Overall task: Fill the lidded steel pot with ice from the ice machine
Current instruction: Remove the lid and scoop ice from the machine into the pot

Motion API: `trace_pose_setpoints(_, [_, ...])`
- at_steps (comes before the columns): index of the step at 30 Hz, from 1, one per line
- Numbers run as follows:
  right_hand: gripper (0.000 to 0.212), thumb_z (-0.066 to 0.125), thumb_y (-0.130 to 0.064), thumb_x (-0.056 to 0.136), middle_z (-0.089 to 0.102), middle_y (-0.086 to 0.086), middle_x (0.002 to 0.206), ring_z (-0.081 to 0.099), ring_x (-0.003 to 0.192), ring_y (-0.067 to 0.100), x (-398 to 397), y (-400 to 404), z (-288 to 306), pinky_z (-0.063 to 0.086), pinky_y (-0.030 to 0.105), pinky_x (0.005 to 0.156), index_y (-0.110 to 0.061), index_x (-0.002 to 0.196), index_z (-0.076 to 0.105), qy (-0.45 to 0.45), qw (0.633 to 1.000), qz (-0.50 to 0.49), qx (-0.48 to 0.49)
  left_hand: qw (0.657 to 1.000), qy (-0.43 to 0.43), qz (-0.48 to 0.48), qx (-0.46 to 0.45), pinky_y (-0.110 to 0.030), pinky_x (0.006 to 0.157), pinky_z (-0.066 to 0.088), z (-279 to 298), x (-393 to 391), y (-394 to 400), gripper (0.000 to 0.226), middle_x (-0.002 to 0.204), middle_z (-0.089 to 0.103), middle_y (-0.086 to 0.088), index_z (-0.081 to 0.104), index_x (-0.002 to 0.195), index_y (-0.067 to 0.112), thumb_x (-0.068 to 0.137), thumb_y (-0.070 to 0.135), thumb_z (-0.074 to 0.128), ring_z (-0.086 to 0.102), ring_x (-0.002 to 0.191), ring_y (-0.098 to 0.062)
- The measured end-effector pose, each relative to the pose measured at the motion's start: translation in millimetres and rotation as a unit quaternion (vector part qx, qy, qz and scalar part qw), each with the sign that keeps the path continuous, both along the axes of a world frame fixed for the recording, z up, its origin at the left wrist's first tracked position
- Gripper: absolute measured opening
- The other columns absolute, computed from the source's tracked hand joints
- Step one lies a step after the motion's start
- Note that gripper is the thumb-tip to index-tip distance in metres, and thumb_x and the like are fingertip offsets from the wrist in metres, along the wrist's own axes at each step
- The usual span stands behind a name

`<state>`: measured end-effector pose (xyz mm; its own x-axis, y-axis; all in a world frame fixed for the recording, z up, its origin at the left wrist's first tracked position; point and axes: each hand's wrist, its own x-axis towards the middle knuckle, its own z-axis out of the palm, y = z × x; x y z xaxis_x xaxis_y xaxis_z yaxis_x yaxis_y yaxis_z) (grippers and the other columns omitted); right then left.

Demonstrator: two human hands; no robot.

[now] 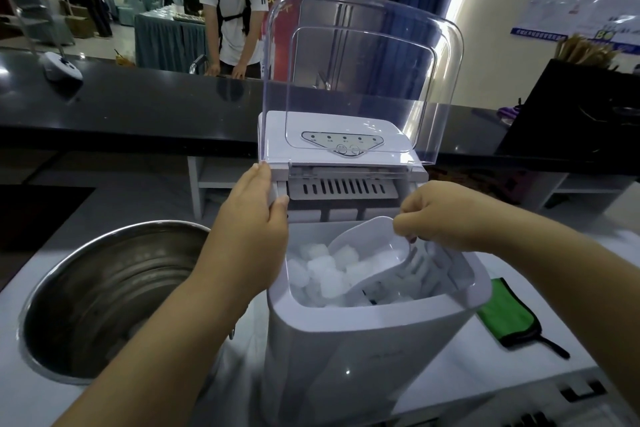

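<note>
Currently, on my head view: ice machine point(367, 350), clear lid point(360, 80) raised, bin holding ice cubes point(325, 274). My right hand point(446, 218) pinches a white plastic scoop point(374, 250) set among the cubes. My left hand point(249, 222), fingers relaxed, rests against the machine's left edge. Steel pot point(104, 295) stands just left, uncovered, contents unclear. Green cloth point(509, 315) at right.
</note>
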<state>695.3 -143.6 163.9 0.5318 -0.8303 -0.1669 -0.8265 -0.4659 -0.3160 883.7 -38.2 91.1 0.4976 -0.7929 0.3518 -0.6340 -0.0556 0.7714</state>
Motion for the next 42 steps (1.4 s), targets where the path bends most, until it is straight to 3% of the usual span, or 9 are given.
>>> trace_pose_setpoints(5, [0.027, 0.057, -0.03, 0.079, 0.064, 0.011, 0.071, 0.05, 0.063, 0.019, -0.2, -4.6, -3.8, 0.042, 0.032, 0.061, -0.012, 0.062, 0.068, -0.001, 1.0, 0.003, 0.008, 1.0, -0.007, 0.003, -0.003, -0.025, 0.113, 0.021, 1.4, -0.8, 0.3, 0.051, 0.151, 0.032, 0.0, 0.027, 0.147, 0.014, 0.098, 0.019, 0.04, 0.028, 0.138, -0.013])
trace_pose_setpoints(15, [0.028, 0.056, -0.029, 0.084, 0.056, 0.004, 0.063, 0.047, 0.06, 0.017, -5.5, -1.1, 1.6, 0.042, 0.032, 0.06, -0.017, 0.061, 0.064, 0.025, 0.999, 0.041, 0.016, 1.0, 0.016, 0.002, -0.014, -0.033, 0.114, 0.024, 1.5, -2.5, 1.8, 0.051, 0.15, 0.033, 0.001, 0.027, 0.147, 0.015, 0.098, 0.02, 0.041, 0.029, 0.138, -0.012])
trace_pose_setpoints(22, [0.025, 0.054, -0.028, 0.086, 0.048, -0.001, 0.06, 0.041, 0.057, 0.013, -6.8, 4.0, 2.8, 0.037, 0.03, 0.057, -0.01, 0.069, 0.06, 0.038, 0.996, 0.083, 0.004, 1.0, 0.018, 0.009, -0.021, -0.024, 0.109, 0.023, 2.1, -4.1, 2.9, 0.05, 0.15, 0.034, 0.004, 0.028, 0.147, 0.017, 0.098, 0.019, 0.041, 0.03, 0.137, -0.011])
trace_pose_setpoints(33, [0.029, 0.052, -0.033, 0.086, 0.048, 0.002, 0.065, 0.039, 0.059, 0.015, -0.3, -0.5, 2.2, 0.036, 0.032, 0.057, -0.006, 0.078, 0.059, 0.038, 0.992, 0.112, -0.044, 0.999, 0.037, 0.015, -0.028, -0.042, 0.11, 0.034, 0.6, -4.6, 2.6, 0.049, 0.144, 0.043, 0.003, 0.032, 0.145, 0.02, 0.097, 0.02, 0.042, 0.039, 0.132, -0.015])
trace_pose_setpoints(36, [0.024, 0.05, -0.034, 0.087, 0.05, 0.002, 0.069, 0.039, 0.061, 0.016, 6.4, 3.3, 0.1, 0.035, 0.031, 0.057, -0.013, 0.077, 0.056, 0.053, 0.987, 0.137, -0.059, 0.998, 0.044, 0.019, -0.033, -0.041, 0.109, 0.035, 0.6, -5.5, 2.6, 0.048, 0.142, 0.045, 0.005, 0.034, 0.144, 0.021, 0.097, 0.02, 0.043, 0.041, 0.13, -0.013])
trace_pose_setpoints(42, [0.027, 0.05, -0.036, 0.088, 0.058, 0.007, 0.076, 0.045, 0.065, 0.017, 24.3, 3.7, -17.1, 0.042, 0.035, 0.06, -0.012, 0.079, 0.059, 0.045, 0.985, 0.166, -0.016, 0.997, 0.056, 0.021, -0.038, -0.039, 0.108, 0.037, 1.5, -7.1, 2.7, 0.047, 0.14, 0.046, 0.006, 0.034, 0.144, 0.024, 0.097, 0.019, 0.043, 0.043, 0.127, -0.011])
